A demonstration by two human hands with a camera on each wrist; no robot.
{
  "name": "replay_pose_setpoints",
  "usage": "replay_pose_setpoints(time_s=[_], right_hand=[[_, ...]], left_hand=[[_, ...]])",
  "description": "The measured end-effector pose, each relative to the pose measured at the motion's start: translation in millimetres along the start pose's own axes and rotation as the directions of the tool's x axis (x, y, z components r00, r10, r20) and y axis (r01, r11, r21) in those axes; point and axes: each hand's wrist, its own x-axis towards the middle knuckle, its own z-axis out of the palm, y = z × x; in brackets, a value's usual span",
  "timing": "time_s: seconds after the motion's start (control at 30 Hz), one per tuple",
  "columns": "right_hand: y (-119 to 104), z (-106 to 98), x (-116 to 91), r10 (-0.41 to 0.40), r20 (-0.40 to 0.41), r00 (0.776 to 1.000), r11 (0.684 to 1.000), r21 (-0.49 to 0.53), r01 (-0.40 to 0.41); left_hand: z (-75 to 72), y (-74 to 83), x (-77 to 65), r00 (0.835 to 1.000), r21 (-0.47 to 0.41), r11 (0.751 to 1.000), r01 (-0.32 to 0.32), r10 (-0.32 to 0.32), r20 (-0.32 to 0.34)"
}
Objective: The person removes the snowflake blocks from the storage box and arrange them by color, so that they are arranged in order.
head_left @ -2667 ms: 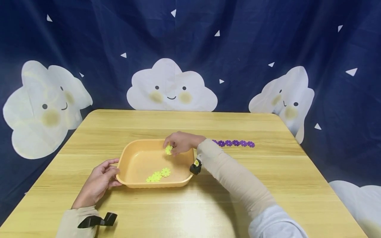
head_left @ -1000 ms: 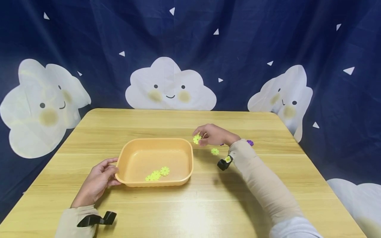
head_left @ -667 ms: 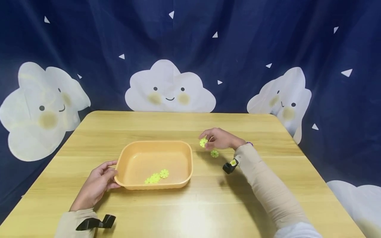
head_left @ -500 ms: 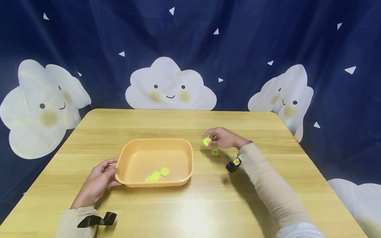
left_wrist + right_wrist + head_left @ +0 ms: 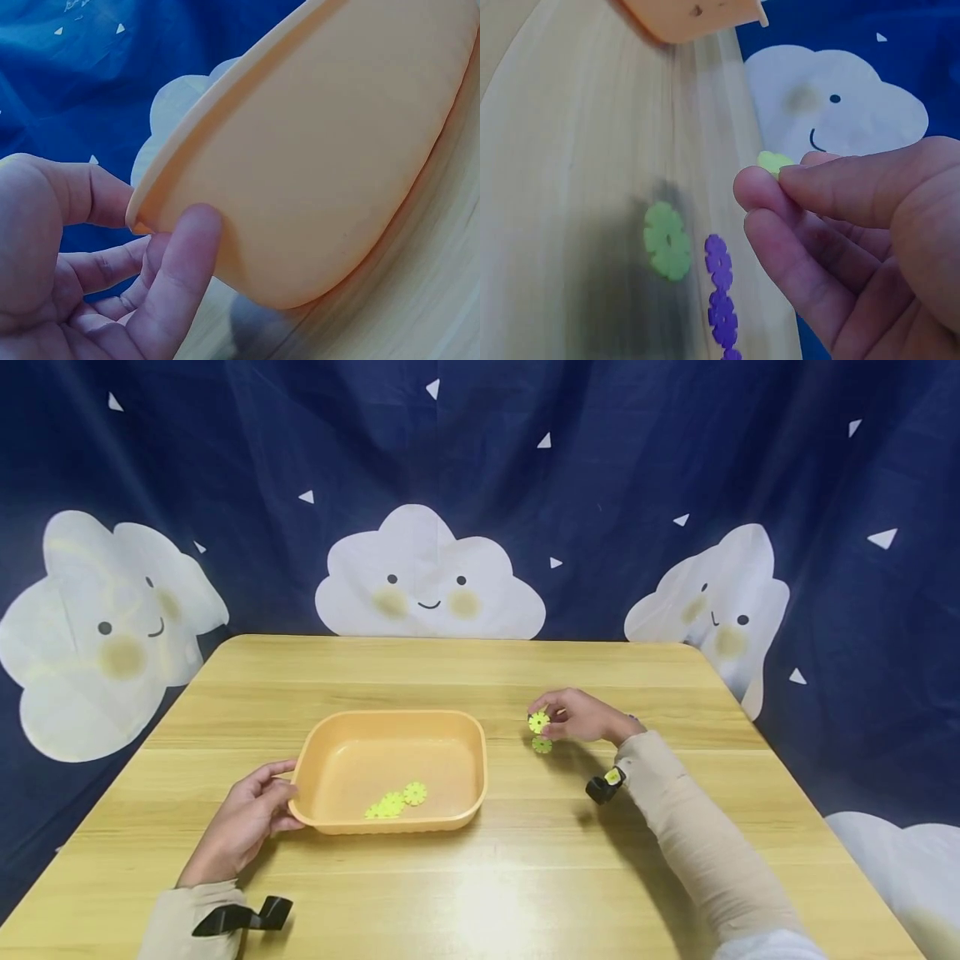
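My left hand [image 5: 243, 827] pinches the rim of an orange plastic basin [image 5: 322, 150] at its left end, thumb and fingers on either side of the wall. In my right hand [image 5: 585, 717], thumb and fingertips pinch a yellow flower-shaped disc [image 5: 538, 722] above the table. Just below it, a second yellow disc [image 5: 667, 241] lies flat on the wood. Beside that one runs a row of purple flower discs [image 5: 721, 307], mostly hidden behind the right hand in the head view. Several yellow discs [image 5: 393, 802] lie near the front wall inside the basin.
Everything stands on a light wooden table [image 5: 420, 893]. Behind it hangs a dark blue curtain [image 5: 480, 435] printed with white clouds. Black straps [image 5: 604, 787] stick out from both wrists.
Holding a yellow disc, my right hand has moved from over the basin rightward, above a yellow disc on the table. The left hand keeps its grip on the basin.
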Motion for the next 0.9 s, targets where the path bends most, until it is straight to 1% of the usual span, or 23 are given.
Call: replay_pose_setpoints(time_s=[0.2, 0.4, 0.5, 0.6, 0.9], right_hand=[[6, 0, -6, 0.01, -0.024, 1.0, 1.0, -0.004, -0.011], [11, 0, -10, 0.045, -0.027, 0.999, 0.998, 0.034, -0.044], [15, 0, -11, 0.049, -0.023, 0.999, 0.998, 0.043, -0.048], [19, 0, -14, 0.051, -0.027, 0.998, 0.998, 0.026, -0.05], [23, -3, -23, 0.074, -0.061, 0.995, 0.997, -0.034, -0.076]], left_hand=[[-2.5, 0.0, -1.8, 1.0, -0.005, 1.0, -0.009, 0.009, 0.001], [-5.4, 0.2, -4.0, 1.0, -0.029, 0.999, -0.025, 0.025, 0.005], [-6.9, 0.4, -4.5, 0.999, -0.039, 0.999, -0.035, 0.035, 0.017], [-6.9, 0.9, -5.1, 0.999, -0.047, 0.998, -0.031, 0.032, 0.022], [-4.4, 0.7, -2.6, 0.999, -0.028, 0.999, -0.042, 0.043, 0.023]])
